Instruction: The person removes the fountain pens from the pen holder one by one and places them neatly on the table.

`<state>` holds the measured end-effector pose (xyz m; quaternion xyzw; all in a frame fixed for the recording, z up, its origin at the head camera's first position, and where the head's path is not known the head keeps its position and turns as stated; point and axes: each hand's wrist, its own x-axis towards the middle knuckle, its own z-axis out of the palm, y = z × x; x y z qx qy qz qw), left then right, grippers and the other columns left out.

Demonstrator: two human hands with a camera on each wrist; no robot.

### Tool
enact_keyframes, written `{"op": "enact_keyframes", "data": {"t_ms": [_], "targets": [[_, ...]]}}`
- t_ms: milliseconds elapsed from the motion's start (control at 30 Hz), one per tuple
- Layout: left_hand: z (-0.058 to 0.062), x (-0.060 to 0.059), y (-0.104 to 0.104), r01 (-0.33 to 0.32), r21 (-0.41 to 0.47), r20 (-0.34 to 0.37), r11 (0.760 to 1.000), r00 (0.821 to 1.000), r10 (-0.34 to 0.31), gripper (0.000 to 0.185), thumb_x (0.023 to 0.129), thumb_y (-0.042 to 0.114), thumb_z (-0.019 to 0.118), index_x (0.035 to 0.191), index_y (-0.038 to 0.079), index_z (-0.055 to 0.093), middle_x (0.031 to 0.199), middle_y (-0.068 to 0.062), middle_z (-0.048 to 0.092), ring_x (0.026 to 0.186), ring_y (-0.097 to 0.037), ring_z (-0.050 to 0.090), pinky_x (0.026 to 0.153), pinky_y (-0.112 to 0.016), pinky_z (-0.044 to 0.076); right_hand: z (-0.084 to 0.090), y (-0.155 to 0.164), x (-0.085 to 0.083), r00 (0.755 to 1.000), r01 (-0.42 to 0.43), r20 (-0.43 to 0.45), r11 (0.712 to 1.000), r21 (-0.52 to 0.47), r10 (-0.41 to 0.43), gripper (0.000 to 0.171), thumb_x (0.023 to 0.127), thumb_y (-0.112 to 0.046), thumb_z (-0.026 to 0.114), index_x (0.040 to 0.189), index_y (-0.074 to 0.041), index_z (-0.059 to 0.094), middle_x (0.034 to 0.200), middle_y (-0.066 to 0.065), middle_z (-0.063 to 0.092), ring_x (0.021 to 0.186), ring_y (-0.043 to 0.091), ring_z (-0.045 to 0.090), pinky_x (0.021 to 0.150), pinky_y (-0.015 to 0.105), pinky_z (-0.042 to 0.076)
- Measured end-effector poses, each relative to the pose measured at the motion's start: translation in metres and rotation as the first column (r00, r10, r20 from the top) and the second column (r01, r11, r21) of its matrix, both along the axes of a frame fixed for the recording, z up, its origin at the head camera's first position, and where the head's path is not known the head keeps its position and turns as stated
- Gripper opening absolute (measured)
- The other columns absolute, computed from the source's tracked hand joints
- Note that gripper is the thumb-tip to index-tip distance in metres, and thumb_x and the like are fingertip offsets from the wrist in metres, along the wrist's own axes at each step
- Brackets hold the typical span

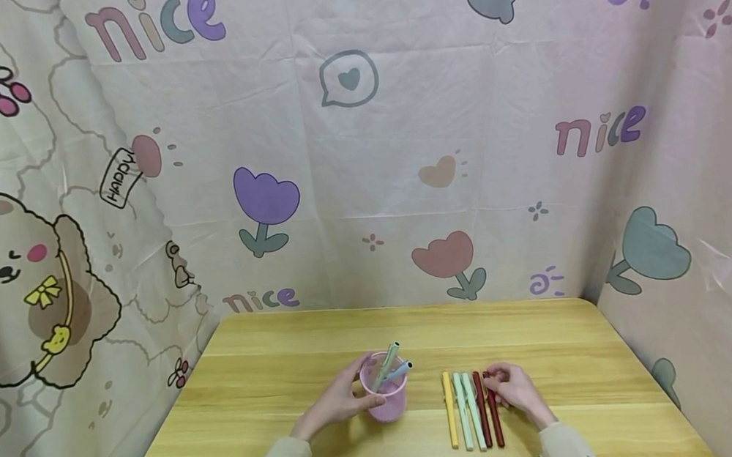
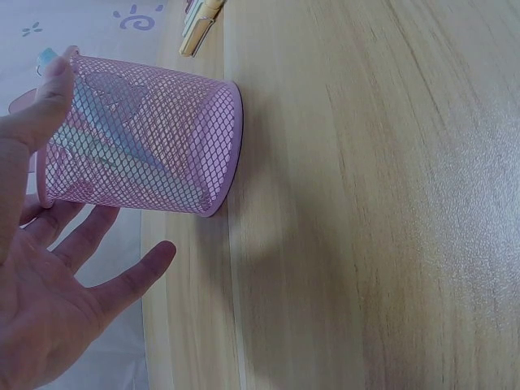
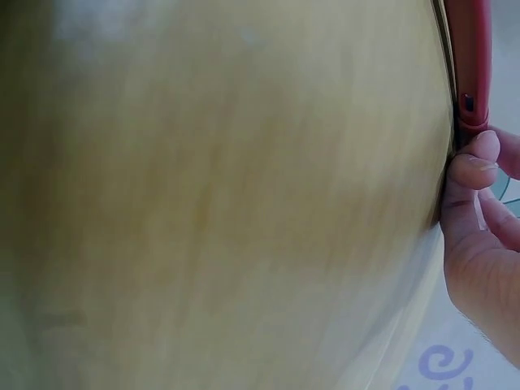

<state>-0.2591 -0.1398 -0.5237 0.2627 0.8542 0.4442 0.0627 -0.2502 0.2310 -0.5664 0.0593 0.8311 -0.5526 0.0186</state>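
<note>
My left hand (image 1: 341, 398) holds a pink mesh pen holder (image 1: 390, 407) near its rim, thumb on one side and fingers on the other. In the left wrist view the holder (image 2: 175, 142) shows its base toward the wooden surface, with pens visible through the mesh. A pale green pen (image 1: 385, 370) and a light blue pen (image 1: 398, 372) lean inside it. To the right, my right hand (image 1: 516, 389) pinches the upper part of the outermost dark red pen (image 1: 496, 422). The right wrist view shows fingertips at this pen (image 3: 473, 61).
Left of the pinched pen lie another dark red pen (image 1: 484, 416), two mint green pens (image 1: 463, 414) and a yellow pen (image 1: 450, 411), side by side. They rest on a wooden table (image 1: 272, 355). A printed curtain (image 1: 359, 155) hangs behind and at both sides.
</note>
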Motion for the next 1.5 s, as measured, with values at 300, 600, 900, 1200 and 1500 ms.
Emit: {"op": "enact_keyframes", "data": {"t_ms": [300, 600, 900, 1200, 1500], "targets": [[0.001, -0.001, 0.000, -0.003, -0.001, 0.012, 1.000, 1.000, 0.003, 0.094, 0.086, 0.032, 0.079, 0.156, -0.002, 0.027, 0.155, -0.031, 0.040, 0.135, -0.052, 0.048, 0.107, -0.071, 0.043, 0.001, 0.000, 0.001, 1.000, 0.006, -0.016, 1.000, 0.012, -0.006, 0.034, 0.096, -0.002, 0.061, 0.126, 0.011, 0.057, 0.081, 0.008, 0.057, 0.053, 0.012, 0.051, 0.042, 0.019, 0.042], [0.000, -0.002, 0.000, 0.000, -0.019, -0.010, 1.000, 1.000, 0.000, 0.093, 0.086, 0.032, 0.079, 0.156, -0.003, 0.027, 0.153, -0.030, 0.042, 0.135, -0.051, 0.049, 0.108, -0.072, 0.042, 0.014, -0.006, 0.000, 0.991, 0.049, -0.132, 0.993, 0.111, -0.034, 0.033, 0.093, -0.006, 0.065, 0.124, 0.007, 0.062, 0.093, 0.010, 0.061, 0.062, 0.005, 0.049, 0.053, 0.018, 0.044], [-0.002, -0.002, -0.001, 0.003, -0.004, 0.000, 1.000, 1.000, -0.003, 0.094, 0.086, 0.035, 0.080, 0.156, 0.000, 0.028, 0.154, -0.030, 0.041, 0.135, -0.051, 0.048, 0.106, -0.070, 0.046, 0.029, -0.027, 0.002, 0.970, 0.024, -0.243, 0.999, 0.041, -0.014, 0.029, 0.092, -0.004, 0.066, 0.119, 0.007, 0.065, 0.094, 0.011, 0.062, 0.054, 0.004, 0.049, 0.046, 0.017, 0.040], [-0.001, -0.001, -0.001, 0.009, 0.003, 0.009, 1.000, 1.000, -0.009, 0.094, 0.086, 0.033, 0.079, 0.156, -0.001, 0.027, 0.154, -0.030, 0.040, 0.135, -0.053, 0.047, 0.104, -0.070, 0.047, 0.041, -0.046, 0.005, 0.960, -0.095, -0.264, 0.995, -0.011, 0.089, 0.024, 0.094, -0.006, 0.067, 0.117, 0.001, 0.068, 0.095, 0.012, 0.062, 0.053, 0.003, 0.046, 0.047, 0.017, 0.040], [-0.001, -0.001, -0.001, 0.003, 0.002, 0.021, 1.000, 1.000, -0.003, 0.095, 0.086, 0.033, 0.080, 0.156, -0.001, 0.026, 0.155, -0.031, 0.038, 0.135, -0.054, 0.046, 0.102, -0.068, 0.049, 0.052, -0.069, 0.010, 0.937, -0.215, -0.286, 0.976, -0.018, 0.201, 0.028, 0.094, -0.010, 0.069, 0.120, -0.001, 0.066, 0.100, 0.013, 0.063, 0.061, 0.002, 0.050, 0.052, 0.016, 0.043]]}}
